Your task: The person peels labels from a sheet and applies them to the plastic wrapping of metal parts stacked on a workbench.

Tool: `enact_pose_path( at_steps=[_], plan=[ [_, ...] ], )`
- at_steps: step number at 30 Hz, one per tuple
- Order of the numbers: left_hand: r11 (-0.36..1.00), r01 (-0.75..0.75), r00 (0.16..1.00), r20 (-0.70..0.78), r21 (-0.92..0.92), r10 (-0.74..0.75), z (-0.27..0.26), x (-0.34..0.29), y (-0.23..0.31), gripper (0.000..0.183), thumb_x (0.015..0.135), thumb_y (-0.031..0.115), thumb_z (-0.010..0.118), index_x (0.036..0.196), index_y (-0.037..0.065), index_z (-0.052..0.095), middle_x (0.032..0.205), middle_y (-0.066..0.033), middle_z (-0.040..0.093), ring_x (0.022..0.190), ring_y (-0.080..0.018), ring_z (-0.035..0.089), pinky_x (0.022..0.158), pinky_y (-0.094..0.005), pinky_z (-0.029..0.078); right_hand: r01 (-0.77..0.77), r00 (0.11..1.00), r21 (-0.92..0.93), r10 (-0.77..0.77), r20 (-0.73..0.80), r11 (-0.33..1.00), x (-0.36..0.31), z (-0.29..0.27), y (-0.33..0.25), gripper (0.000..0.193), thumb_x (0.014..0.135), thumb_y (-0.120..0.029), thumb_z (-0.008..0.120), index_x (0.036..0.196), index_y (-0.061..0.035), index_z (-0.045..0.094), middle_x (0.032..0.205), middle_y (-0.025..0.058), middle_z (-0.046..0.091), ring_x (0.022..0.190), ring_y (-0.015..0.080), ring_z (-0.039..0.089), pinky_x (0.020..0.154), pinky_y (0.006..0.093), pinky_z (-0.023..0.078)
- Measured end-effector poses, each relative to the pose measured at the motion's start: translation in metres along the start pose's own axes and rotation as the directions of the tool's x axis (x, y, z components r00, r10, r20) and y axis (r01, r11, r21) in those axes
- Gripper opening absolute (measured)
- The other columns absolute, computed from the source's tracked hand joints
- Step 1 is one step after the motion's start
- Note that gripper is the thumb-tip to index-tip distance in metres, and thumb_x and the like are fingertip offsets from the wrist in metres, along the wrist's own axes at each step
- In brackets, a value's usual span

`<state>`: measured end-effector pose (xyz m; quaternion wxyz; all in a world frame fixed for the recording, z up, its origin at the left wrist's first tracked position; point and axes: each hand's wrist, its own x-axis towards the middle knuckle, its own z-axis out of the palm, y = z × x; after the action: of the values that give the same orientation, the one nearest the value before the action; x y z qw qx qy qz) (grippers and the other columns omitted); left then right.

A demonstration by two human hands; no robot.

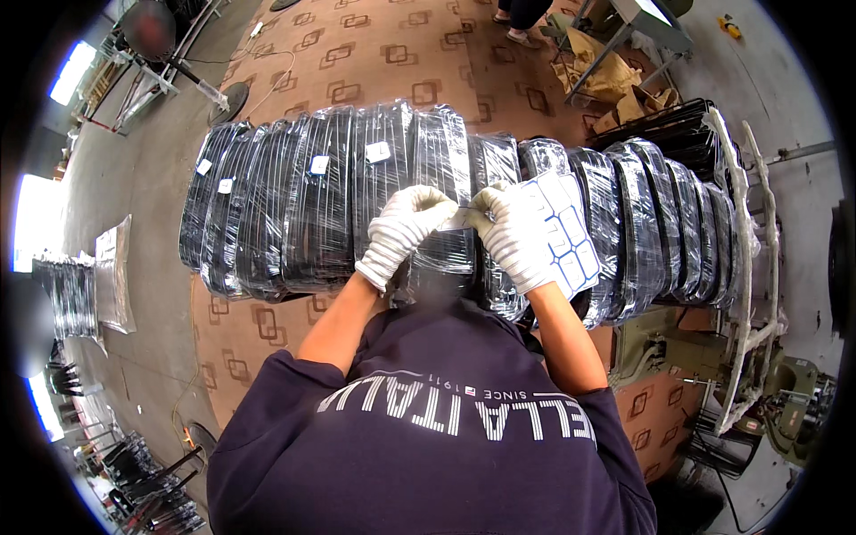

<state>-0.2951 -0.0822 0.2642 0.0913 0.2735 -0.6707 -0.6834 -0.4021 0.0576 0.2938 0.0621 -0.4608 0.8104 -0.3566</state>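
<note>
My left hand (403, 228), in a striped white work glove, pinches one end of a small white label (456, 219). The other end is between the thumb and fingers of my right hand (514, 234), gloved alike. A sheet of blue-outlined stickers (569, 234) lies against my right hand's outer side; whether its fingers also grip the sheet is hidden. Both hands are over a long row of black bundles wrapped in clear film (325, 209). Several bundles at the left carry small white stickers (378, 152). Directly under the label is a shiny wrapped bundle (443, 160).
A pale film-wrapped rack frame (733, 267) stands at the row's right end, with a green machine (798, 406) beside it. A patterned brown floor covering (383, 58) runs beyond the row. Brown paper (597, 67) and another person's foot (523, 38) are at the far side.
</note>
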Motion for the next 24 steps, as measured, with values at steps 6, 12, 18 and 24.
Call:
enact_pose_path(
  at_steps=[6, 12, 18, 24],
  plan=[
    [0.998, 0.059, 0.988, -0.143, -0.038, -0.064, -0.015, 0.014, -0.009, 0.009, 0.082, 0.011, 0.065, 0.083, 0.002, 0.065, 0.076, -0.0045, 0.066, 0.067, -0.0074, 0.06, 0.063, -0.0219, 0.048, 0.151, 0.974, 0.037, -0.142, -0.177, 0.988, -0.014, -0.005, -0.017, 0.012, 0.069, -0.006, 0.069, 0.074, -0.0063, 0.058, 0.07, 0.0078, 0.054, 0.069, 0.0247, 0.053, 0.064, 0.0347, 0.043],
    [0.776, -0.14, 0.942, -0.158, 0.614, 0.295, -0.002, 0.035, -0.018, 0.017, 0.071, 0.026, 0.074, 0.08, 0.012, 0.072, 0.111, -0.0052, 0.058, 0.099, -0.0171, 0.053, 0.087, -0.0318, 0.042, -0.215, 0.953, 0.544, 0.297, -0.065, 0.811, -0.025, -0.029, -0.011, 0.007, 0.079, -0.001, 0.066, 0.083, -0.0009, 0.061, 0.078, 0.0016, 0.057, 0.072, 0.0075, 0.052, 0.068, 0.0208, 0.043],
    [0.539, -0.116, 0.884, -0.16, 0.834, 0.438, 0.008, 0.04, -0.043, 0.016, 0.068, 0.035, 0.074, 0.08, 0.027, 0.072, 0.134, -0.0048, 0.043, 0.131, -0.0283, 0.024, 0.108, -0.0468, 0.005, -0.263, 0.905, 0.623, 0.412, -0.105, 0.737, -0.043, -0.028, 0.014, 0.006, 0.079, -0.008, 0.067, 0.081, -0.004, 0.062, 0.074, 0.0006, 0.057, 0.071, 0.0072, 0.05, 0.067, 0.022, 0.042],
    [0.508, -0.08, 0.843, -0.214, 0.858, 0.493, 0.009, 0.044, -0.047, 0.087, 0.064, 0.045, 0.075, 0.137, 0.029, 0.03, 0.146, -0.02, 0.015, 0.136, -0.0344, 0.01, 0.109, -0.0527, 0.0, -0.267, 0.858, 0.836, 0.513, -0.02, 0.479, -0.061, -0.032, 0.051, 0.011, 0.079, -0.007, 0.066, 0.088, -0.0004, 0.062, 0.078, 0.0045, 0.063, 0.069, 0.0092, 0.057, 0.067, 0.0219, 0.045]
  ],
)
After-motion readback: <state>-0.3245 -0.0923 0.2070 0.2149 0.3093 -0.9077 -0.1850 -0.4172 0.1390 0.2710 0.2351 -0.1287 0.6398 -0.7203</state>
